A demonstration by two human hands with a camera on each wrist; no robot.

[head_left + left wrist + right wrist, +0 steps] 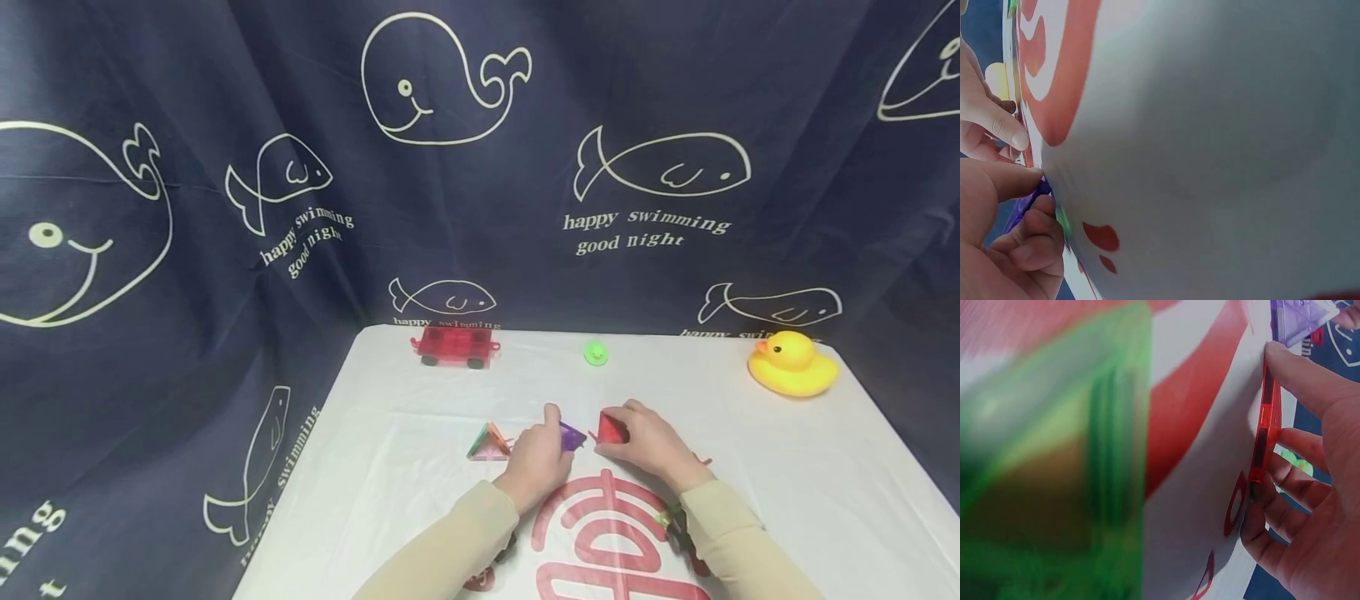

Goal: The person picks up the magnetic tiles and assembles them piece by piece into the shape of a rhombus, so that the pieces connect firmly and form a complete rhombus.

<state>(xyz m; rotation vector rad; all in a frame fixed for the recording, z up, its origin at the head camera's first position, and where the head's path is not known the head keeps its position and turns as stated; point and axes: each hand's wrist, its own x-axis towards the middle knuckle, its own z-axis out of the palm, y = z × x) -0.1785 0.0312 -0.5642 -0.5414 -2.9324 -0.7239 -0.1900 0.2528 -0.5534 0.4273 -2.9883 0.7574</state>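
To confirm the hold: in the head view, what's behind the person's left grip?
Part of a purple translucent plastic triangular piece pokes out to the right of the left grip. The grip covers the rest; whether anything else lies hidden there can't be seen.

Red tile point(611, 427) and purple tile point(572, 436) look glossy plastic.

From the head, the white tabletop point(360, 483) is viewed forward and down; from the 2 wrists it is seen close and turned sideways, a green tile point(1116, 456) blurred nearest the right lens. The purple triangular tile point(573, 437) is shared by all 3.
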